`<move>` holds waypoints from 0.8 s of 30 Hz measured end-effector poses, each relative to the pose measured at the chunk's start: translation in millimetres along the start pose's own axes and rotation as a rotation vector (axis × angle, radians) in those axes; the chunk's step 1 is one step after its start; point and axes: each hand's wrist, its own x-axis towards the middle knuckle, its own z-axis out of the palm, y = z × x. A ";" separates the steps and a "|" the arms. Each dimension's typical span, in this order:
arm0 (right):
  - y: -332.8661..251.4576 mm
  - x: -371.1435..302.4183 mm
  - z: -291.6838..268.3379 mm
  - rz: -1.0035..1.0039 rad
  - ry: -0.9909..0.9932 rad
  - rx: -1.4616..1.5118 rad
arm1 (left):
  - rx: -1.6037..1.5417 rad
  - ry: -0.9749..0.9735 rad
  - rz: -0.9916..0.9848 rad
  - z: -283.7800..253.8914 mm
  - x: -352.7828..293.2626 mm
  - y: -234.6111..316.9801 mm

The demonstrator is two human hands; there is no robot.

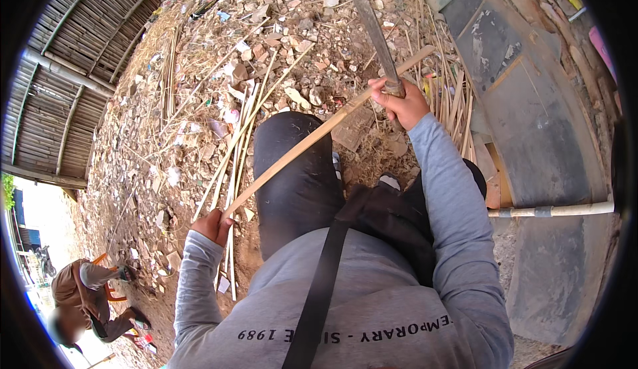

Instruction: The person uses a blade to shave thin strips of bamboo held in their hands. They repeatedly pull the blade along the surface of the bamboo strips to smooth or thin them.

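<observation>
A long, flat bamboo strip (299, 148) slants across my lap, its far end up to the right. My left hand (212, 227) is closed round its near end, beside my left knee. My right hand (407, 106) grips a long machete (369, 22), whose blade points away from me. The machete crosses the strip near the strip's far end, and the thumb and fingers of that hand are right at the crossing. Whether they also pinch the strip, I cannot tell. The grip's lower part is hidden in my palm.
Several thin bamboo strips (237, 163) lie left of my knee, and more split pieces (458, 103) lie to the right. Rubble (199, 90) covers the ground. Dark sheets (538, 136) and a pale pole (565, 210) are at right. A person (90, 296) sits at the lower left.
</observation>
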 end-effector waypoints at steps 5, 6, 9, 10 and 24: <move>-6.3 0.4 1.4 0.040 0.014 0.013 | 0.002 0.075 -0.026 7.4 3.1 6.5; -7.1 1.1 2.8 0.027 0.016 0.008 | 0.002 0.077 -0.028 13.1 6.0 8.5; -13.8 -0.3 5.7 0.027 -0.008 -0.016 | -0.059 0.264 0.134 23.7 19.3 27.4; -17.4 -1.1 6.7 0.041 -0.033 -0.035 | -0.183 0.338 0.232 28.1 27.0 38.9; -37.9 -22.1 17.2 -0.360 0.105 -0.967 | -0.228 0.059 -0.028 8.9 11.6 59.3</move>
